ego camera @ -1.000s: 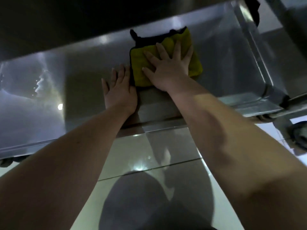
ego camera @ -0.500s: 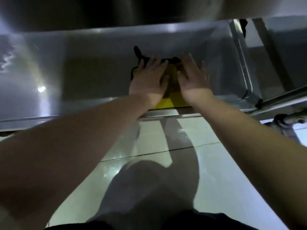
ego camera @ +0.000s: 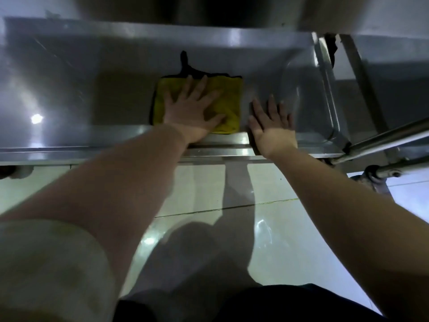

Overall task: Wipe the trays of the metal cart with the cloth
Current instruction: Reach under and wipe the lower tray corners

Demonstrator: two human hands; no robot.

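Observation:
A folded yellow cloth (ego camera: 228,105) with a dark edge lies on the lower steel tray (ego camera: 92,89) of the metal cart, close to the tray's front rim. My left hand (ego camera: 192,110) presses flat on the cloth with spread, straight fingers. To the right of the cloth, my right hand (ego camera: 271,126) rests flat on the bare tray, fingers straight, not touching the cloth.
The upper tray's underside (ego camera: 209,10) hangs dark over the lower one. A cart post (ego camera: 325,77) and side rails (ego camera: 383,140) stand at the right, with a castor wheel (ego camera: 373,177) below. Glossy floor tiles (ego camera: 209,187) lie in front of the cart.
The cloth passed from my right hand to my left. My right hand slid off it to the right onto the bare tray; my left hand moved onto the cloth.

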